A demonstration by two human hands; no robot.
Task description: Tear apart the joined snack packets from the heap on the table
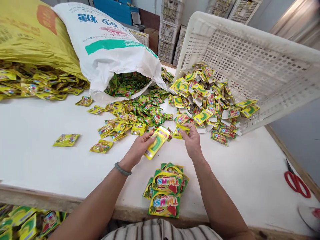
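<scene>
Status on the left hand [140, 146]?

Pinching a yellow carton [157, 144], center of frame. Thumb on the front face, far fingers mostly hidden behind it. Carton tilted, white edge at its upper end. Braided bracelet [122, 169] on that wrist.

And the right hand [193, 140]?

Thumb and fingers pinching a small yellow sachet [180, 132], just right of the carton, not touching it. Both over the white tabletop [85, 166].

Anything between the forearms?

Overlapping pile of TWINS boxes [165, 203], lower center, pineapple and watermelon print, lying flat.

Upper half?

White woven sack [107, 40] on its side, upper left of center, mouth facing the hands. Green sachets [150, 111] inside and spilling out, yellow ones mixed in nearer the left. Yellow bag [30, 33] in the upper left corner, more yellow sachets [37, 85] below it. White plastic crate [247, 63] tipped over at upper right, loose cartons [197, 96] heaped at its mouth.

Right edge?

Red-handled scissors [297, 182]. Round white item [308, 215] below, cut by the frame; can't tell what.
</scene>
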